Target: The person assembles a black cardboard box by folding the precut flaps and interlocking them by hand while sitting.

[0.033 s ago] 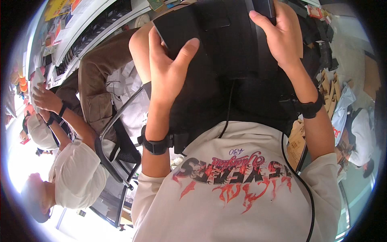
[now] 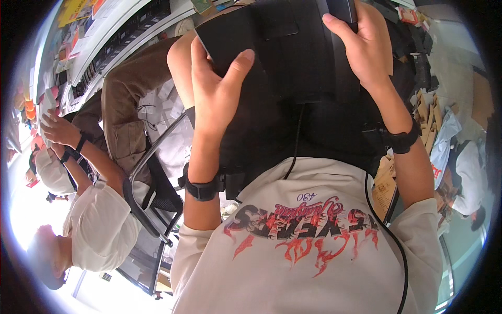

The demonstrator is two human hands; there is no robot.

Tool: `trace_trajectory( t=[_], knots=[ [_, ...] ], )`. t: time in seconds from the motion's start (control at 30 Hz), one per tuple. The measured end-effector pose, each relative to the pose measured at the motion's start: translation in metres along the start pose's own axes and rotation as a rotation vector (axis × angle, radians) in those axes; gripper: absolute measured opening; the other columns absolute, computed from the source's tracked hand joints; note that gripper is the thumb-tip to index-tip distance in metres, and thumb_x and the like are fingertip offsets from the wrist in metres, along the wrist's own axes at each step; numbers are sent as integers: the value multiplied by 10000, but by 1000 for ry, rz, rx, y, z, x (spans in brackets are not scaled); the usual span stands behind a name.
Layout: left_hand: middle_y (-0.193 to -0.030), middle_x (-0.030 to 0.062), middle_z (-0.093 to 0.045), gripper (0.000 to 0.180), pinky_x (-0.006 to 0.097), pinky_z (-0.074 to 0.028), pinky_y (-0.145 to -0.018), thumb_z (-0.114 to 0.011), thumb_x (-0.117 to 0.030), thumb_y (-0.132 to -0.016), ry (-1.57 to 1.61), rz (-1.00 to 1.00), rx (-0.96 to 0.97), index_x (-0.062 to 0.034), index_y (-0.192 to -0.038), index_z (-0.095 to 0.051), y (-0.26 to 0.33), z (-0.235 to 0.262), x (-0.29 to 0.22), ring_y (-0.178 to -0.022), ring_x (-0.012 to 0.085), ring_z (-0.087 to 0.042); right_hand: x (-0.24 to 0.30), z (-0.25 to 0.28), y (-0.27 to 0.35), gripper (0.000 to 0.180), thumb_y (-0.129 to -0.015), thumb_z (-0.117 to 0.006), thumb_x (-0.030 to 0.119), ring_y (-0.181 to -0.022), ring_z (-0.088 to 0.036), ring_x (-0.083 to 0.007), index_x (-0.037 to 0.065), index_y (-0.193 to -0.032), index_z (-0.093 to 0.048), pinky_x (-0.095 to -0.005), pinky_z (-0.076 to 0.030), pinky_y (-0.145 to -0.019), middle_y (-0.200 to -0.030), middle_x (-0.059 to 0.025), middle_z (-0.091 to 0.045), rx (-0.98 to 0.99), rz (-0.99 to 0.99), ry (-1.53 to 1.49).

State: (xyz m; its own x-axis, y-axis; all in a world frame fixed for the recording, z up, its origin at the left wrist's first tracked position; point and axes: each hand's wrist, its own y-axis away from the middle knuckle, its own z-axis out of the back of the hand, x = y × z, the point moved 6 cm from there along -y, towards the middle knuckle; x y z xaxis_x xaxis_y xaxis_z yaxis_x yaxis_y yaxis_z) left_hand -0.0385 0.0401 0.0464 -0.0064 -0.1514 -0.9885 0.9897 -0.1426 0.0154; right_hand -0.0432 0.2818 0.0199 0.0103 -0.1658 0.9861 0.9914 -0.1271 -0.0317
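Observation:
My left hand (image 2: 218,94) is closed on the left side of a flat black panel (image 2: 226,39), thumb on top and fingers curled under its edge. At the upper right, my right hand (image 2: 365,52) grips a black box-like piece (image 2: 342,10), thumb laid along its near side. Between the hands lies more black, flat material with a small rectangular flap (image 2: 281,29). Dark on dark, it cannot be made out whether these parts are joined. All of it is over my lap, and the top runs out of view.
A black cable (image 2: 298,136) hangs down the middle over my shirt. At left, a co-worker in a white shirt (image 2: 99,225) sits in a metal-framed chair (image 2: 149,152), holding something pale. Shelving (image 2: 123,42) stands behind. Cardboard pieces (image 2: 429,118) and a pale plastic bag (image 2: 444,138) are at right.
My left hand and the black panel have shifted very slightly left. My right hand stays put.

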Motion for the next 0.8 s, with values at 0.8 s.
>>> trace_trajectory(
  t=[0.8],
  knots=[
    [-1199,121,-625,676,300,-498,-945,-768,-91,-872,5,-57,155,58,-1411,-390,6,-15,-9,-1079,170,-617,32,-19,20,606,-868,-775,156,-1311,-475,-373,11,-1384,-492,-419,-387,-1096,-1380,-205,-510,-42,442,554]
  ],
)
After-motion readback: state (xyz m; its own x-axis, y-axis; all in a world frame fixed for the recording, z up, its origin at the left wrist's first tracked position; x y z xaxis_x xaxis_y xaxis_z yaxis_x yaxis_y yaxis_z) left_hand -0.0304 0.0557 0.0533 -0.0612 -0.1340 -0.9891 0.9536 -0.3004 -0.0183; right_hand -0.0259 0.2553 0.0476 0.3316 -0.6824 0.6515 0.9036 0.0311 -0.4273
